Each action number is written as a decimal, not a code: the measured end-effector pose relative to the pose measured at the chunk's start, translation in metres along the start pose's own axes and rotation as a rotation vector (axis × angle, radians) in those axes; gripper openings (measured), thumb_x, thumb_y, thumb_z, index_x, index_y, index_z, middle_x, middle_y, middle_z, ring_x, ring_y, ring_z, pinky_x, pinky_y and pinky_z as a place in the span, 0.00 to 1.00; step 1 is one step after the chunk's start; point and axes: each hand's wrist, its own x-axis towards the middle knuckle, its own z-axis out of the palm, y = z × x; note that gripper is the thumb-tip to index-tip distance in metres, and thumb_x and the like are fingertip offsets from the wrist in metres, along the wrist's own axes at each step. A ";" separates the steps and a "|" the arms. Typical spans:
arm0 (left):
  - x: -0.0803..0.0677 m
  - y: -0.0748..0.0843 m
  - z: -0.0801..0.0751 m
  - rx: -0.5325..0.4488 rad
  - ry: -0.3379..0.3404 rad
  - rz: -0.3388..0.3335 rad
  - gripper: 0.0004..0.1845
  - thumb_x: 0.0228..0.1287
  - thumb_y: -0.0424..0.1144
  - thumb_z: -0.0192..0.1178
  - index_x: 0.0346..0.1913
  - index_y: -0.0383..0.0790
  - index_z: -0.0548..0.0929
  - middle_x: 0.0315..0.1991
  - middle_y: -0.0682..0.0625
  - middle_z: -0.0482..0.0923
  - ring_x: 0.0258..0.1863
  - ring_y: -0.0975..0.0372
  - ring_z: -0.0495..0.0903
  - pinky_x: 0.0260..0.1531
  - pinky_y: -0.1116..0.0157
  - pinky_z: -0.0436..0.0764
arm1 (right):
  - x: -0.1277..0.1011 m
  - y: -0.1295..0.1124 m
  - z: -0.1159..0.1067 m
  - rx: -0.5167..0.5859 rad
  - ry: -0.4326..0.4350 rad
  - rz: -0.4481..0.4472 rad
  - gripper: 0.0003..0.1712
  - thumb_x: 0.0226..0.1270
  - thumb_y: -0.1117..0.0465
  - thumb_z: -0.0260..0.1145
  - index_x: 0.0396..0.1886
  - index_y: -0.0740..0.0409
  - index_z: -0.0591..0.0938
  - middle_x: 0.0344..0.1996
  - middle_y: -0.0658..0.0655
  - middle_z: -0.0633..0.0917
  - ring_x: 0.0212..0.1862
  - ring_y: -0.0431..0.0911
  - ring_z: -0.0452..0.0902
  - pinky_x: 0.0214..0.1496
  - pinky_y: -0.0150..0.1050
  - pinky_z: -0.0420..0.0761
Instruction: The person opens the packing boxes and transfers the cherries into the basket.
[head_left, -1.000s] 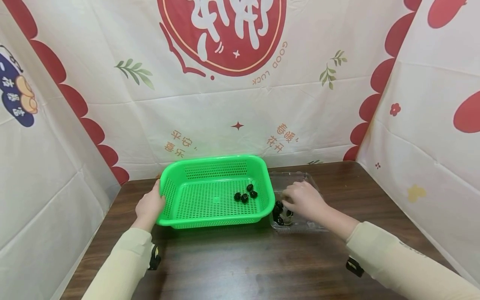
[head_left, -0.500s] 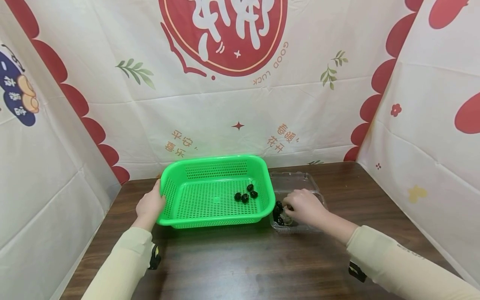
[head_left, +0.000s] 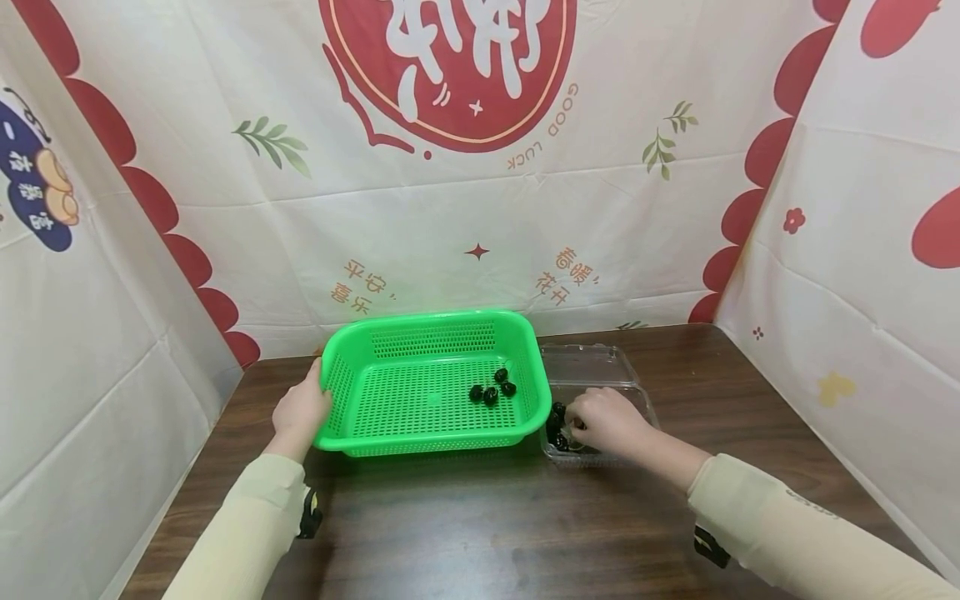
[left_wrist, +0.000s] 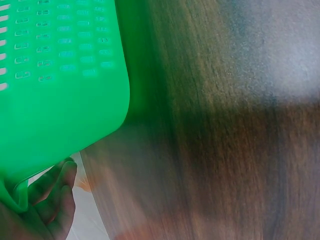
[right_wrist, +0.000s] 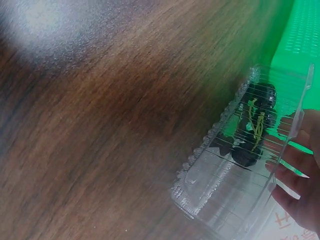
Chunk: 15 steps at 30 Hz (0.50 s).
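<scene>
Dark fruits (head_left: 558,423), small, round and nearly black, lie at the left end of a clear plastic clamshell box (head_left: 600,367) that stands open on the brown wooden worktop (head_left: 465,533), touching the right wall of a green perforated basket (head_left: 431,329). The right hand (head_left: 609,421) reaches into the box from the right, its fingers curled down among the fruits; the head view does not show whether a fruit is pinched between them, so its grasp cannot be told. The right wrist view shows the ribbed box wall (right_wrist: 220,185) from outside, with the dark fruits (right_wrist: 250,132) and their pale green stems behind it and the fingers (right_wrist: 295,175) of the right hand lying against the clear plastic. Four more dark fruits (head_left: 491,388) rest together on the basket floor, toward its right side, well apart from the left wall. The left hand (head_left: 302,410) grips the basket's left rim, thumb over the edge and fingers below; the left wrist view shows those fingers (left_wrist: 52,192) curled under the green rim (left_wrist: 65,100). Both forearms wear cream sleeves (head_left: 240,533), each with a dark camera strap near the wrist. Printed white cloth (head_left: 450,208) with red motifs encloses the worktop at the back and on both sides.
</scene>
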 end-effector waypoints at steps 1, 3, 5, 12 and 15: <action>0.000 0.000 0.000 -0.001 0.001 0.000 0.36 0.72 0.38 0.50 0.77 0.38 0.48 0.47 0.31 0.78 0.34 0.48 0.77 0.29 0.51 0.74 | 0.000 0.000 0.000 0.000 0.001 -0.005 0.06 0.52 0.66 0.70 0.22 0.50 0.85 0.23 0.45 0.83 0.29 0.43 0.77 0.36 0.43 0.77; 0.000 0.000 0.000 0.000 0.003 0.000 0.36 0.72 0.38 0.50 0.77 0.38 0.48 0.47 0.31 0.78 0.33 0.48 0.77 0.28 0.51 0.74 | 0.000 0.000 0.001 -0.001 -0.002 -0.010 0.08 0.52 0.67 0.69 0.20 0.50 0.83 0.21 0.44 0.82 0.27 0.42 0.74 0.34 0.42 0.75; 0.000 0.000 0.000 0.001 0.002 0.001 0.36 0.72 0.38 0.50 0.77 0.38 0.49 0.47 0.31 0.78 0.33 0.48 0.77 0.28 0.51 0.74 | 0.000 0.000 0.002 0.003 -0.005 -0.016 0.09 0.52 0.67 0.69 0.19 0.50 0.82 0.21 0.44 0.82 0.26 0.42 0.74 0.34 0.42 0.75; 0.000 0.000 0.000 0.007 0.002 0.005 0.36 0.72 0.38 0.50 0.77 0.37 0.48 0.45 0.32 0.79 0.32 0.49 0.78 0.27 0.52 0.74 | 0.000 0.003 0.007 0.015 -0.022 -0.024 0.07 0.48 0.69 0.70 0.25 0.52 0.86 0.26 0.46 0.86 0.32 0.47 0.77 0.37 0.44 0.76; 0.000 0.000 0.000 0.006 0.002 0.006 0.36 0.72 0.38 0.50 0.77 0.37 0.48 0.46 0.32 0.79 0.32 0.49 0.78 0.27 0.52 0.74 | 0.000 0.004 0.008 0.018 -0.035 -0.025 0.08 0.47 0.69 0.71 0.25 0.52 0.87 0.25 0.46 0.85 0.31 0.46 0.76 0.37 0.43 0.76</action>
